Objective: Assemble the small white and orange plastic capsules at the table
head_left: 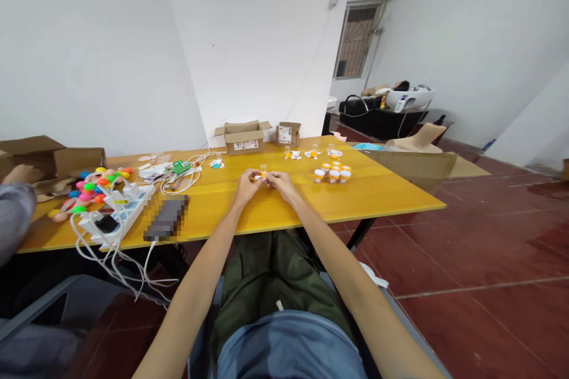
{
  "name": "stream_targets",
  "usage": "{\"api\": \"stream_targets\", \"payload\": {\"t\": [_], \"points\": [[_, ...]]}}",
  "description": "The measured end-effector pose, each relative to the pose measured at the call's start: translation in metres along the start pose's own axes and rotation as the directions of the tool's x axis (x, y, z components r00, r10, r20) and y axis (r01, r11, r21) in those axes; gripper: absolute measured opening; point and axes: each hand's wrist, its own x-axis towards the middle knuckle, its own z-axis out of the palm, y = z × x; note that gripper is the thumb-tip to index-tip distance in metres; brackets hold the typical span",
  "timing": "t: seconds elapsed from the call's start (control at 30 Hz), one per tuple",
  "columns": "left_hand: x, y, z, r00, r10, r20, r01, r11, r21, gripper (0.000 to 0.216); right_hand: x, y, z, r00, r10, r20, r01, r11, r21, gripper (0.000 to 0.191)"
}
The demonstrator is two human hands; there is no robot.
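Observation:
My left hand (247,185) and my right hand (281,184) meet above the yellow table, fingers closed around a small orange-and-white piece (262,176). Its exact kind is too small to make out, and my fingertips partly cover it. Just behind it stands a small clear cup (263,167). To the right sits a cluster of small tubs (333,174) with orange and white parts. Farther back lie loose small orange and white parts (313,154), with little clear cups among them. A few teal and white bits (217,163) rest to the left of my hands.
Two cardboard boxes (243,137) stand against the wall. At left are a power strip (128,213) with tangled white cables, a phone (166,218), colourful plastic balls (91,186) and an open carton (66,160). Another person's sleeve (15,219) reaches in there. A large carton (409,166) stands beyond the table's right end.

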Motion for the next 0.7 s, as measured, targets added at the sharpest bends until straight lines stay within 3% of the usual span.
{"api": "stream_targets", "payload": {"t": [0.3,0.57,0.7], "points": [[-0.002,0.003,0.000,0.997,0.076,0.002,-0.077,0.997,0.018,0.014,-0.003,-0.006,0.001,1.000,0.030,-0.004,-0.030,0.999,-0.035,0.039],[0.001,-0.007,0.002,0.973,0.228,-0.027,-0.225,0.969,0.105,0.015,-0.003,-0.004,0.001,1.000,0.015,0.005,-0.015,0.998,-0.059,0.042],[0.001,-0.012,0.001,0.973,0.229,-0.015,-0.227,0.969,0.101,0.017,-0.003,-0.005,0.000,1.000,0.015,0.010,-0.014,0.998,-0.057,0.041]]}}
